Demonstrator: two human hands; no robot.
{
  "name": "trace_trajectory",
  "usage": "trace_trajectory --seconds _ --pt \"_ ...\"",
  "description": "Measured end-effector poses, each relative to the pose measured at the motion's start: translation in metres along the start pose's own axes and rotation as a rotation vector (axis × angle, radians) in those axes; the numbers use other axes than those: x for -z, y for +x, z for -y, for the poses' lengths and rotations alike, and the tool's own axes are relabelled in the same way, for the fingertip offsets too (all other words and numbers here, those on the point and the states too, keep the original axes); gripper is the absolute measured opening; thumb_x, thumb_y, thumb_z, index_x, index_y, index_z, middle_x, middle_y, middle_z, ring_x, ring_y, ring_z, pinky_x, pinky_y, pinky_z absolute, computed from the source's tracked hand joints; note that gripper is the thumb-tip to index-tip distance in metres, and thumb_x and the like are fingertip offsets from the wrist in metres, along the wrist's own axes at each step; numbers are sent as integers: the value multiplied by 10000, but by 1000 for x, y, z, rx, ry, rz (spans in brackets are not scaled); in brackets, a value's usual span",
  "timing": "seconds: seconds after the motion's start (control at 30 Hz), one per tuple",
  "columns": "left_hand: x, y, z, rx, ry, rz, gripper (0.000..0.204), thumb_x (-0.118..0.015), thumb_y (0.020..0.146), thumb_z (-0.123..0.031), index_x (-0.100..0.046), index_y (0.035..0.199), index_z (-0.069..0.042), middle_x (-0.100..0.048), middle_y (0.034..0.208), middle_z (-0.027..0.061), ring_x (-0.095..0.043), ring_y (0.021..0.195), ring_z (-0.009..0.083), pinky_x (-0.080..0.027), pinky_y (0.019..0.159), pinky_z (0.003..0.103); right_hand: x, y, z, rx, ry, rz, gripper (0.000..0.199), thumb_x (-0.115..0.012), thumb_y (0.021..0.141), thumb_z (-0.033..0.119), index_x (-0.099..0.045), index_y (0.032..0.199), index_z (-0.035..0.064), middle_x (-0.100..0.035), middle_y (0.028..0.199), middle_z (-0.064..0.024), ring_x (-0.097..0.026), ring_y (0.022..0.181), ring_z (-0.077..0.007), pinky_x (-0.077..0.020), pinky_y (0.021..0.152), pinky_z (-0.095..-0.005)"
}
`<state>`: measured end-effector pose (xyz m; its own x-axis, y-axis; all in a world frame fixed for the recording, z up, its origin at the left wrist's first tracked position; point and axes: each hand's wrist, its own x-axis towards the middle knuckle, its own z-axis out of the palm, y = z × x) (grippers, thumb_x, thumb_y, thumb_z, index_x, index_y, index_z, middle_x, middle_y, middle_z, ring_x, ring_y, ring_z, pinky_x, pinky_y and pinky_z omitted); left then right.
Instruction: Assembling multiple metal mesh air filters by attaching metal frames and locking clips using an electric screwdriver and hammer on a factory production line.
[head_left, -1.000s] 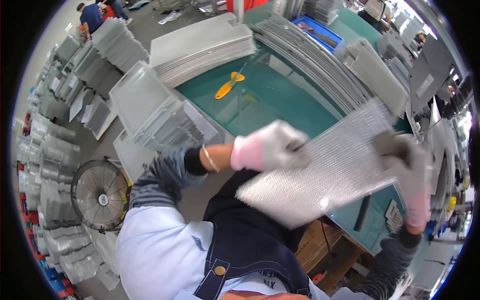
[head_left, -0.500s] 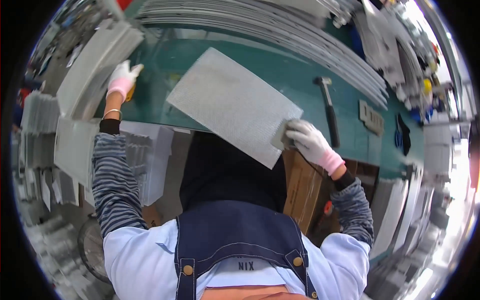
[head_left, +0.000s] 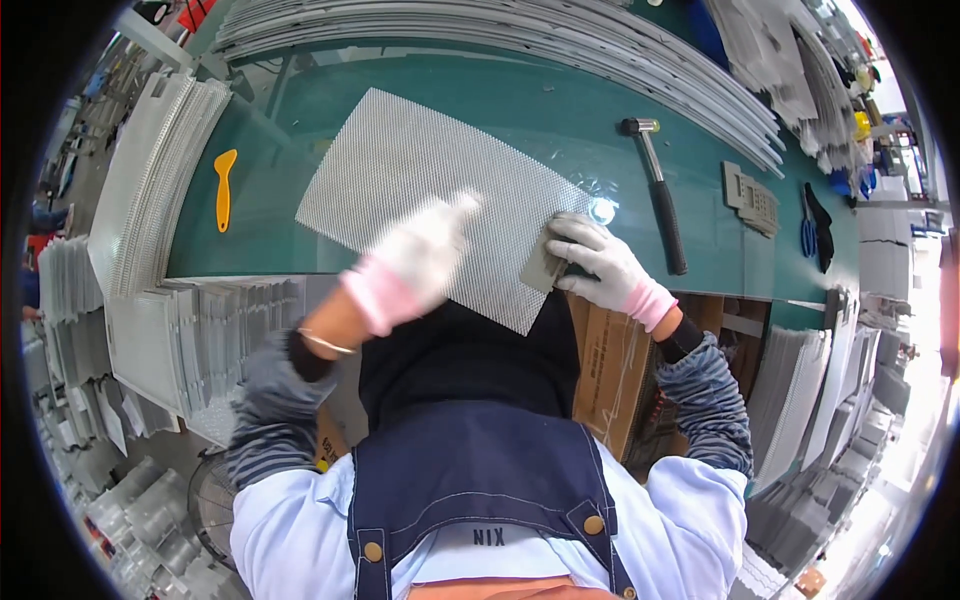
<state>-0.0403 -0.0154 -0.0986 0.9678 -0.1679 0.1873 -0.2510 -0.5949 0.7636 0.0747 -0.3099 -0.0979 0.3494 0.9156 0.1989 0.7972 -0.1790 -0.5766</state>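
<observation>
At the left, the yellow scraper [head_left: 225,192] lies on the green tabletop [head_left: 275,170]; your left hand [head_left: 415,252], beside it a moment ago, is now over the silver mesh sheet [head_left: 430,160], too blurred to tell whether its fingers grip anything. The sheet lies slanted, near corner overhanging the table's front edge, so both hands now attend to it. Your right hand [head_left: 598,262] grasps a flat grey block [head_left: 540,264] against its right end, left of the hammer [head_left: 661,200].

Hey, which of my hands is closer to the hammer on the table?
Right. Your right hand is just left of the hammer, on a grey piece; your left hand is farther left, over the mesh sheet.
</observation>
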Motion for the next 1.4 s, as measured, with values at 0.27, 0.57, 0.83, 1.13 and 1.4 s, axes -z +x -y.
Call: trace_trajectory --seconds 0.27,0.57,0.83,1.13,1.4 --pt "-46 17 -25 -53 466 -25 372 -612 895 -176 -603 1256 -85 -583 728 47 -594 532 204 -487 455 322 -2 -3 -8 -8 15 -29 533 -802 691 167 -631 1184 60 -530 1327 -151 -474 1273 -371 -428 1035 -463" --pt "-43 9 -25 -216 550 52 393 -654 855 -182 -620 1229 -65 -541 672 18 -570 509 148 -458 430 299 -5 -3 -12 10 13 -40 551 -803 678 191 -633 1188 72 -534 1326 -128 -479 1267 -361 -435 1035 -464" --pt "-43 -25 -31 -323 600 135 426 -565 836 -137 -599 1237 2 -494 627 10 -510 415 129 -441 367 290 -7 -2 -10 -13 -39 -2 550 -788 644 208 -657 1166 96 -533 1313 -128 -488 1268 -359 -457 1029 -454" --pt "-53 -48 -40 -235 559 60 397 -657 838 -172 -618 1194 -1 -492 604 11 -505 414 148 -423 358 309 -10 0 -10 6 -51 -17 567 -811 606 183 -666 1146 88 -535 1303 -136 -488 1267 -364 -468 1015 -456" --pt "103 -35 34 25 560 -675 203 -611 925 -179 -704 1019 -25 -622 702 136 -629 631 356 -535 613 393 0 -3 -5 10 -65 -4 571 -814 632 156 -650 1173 74 -527 1306 -147 -496 1244 -364 -461 1003 -454"
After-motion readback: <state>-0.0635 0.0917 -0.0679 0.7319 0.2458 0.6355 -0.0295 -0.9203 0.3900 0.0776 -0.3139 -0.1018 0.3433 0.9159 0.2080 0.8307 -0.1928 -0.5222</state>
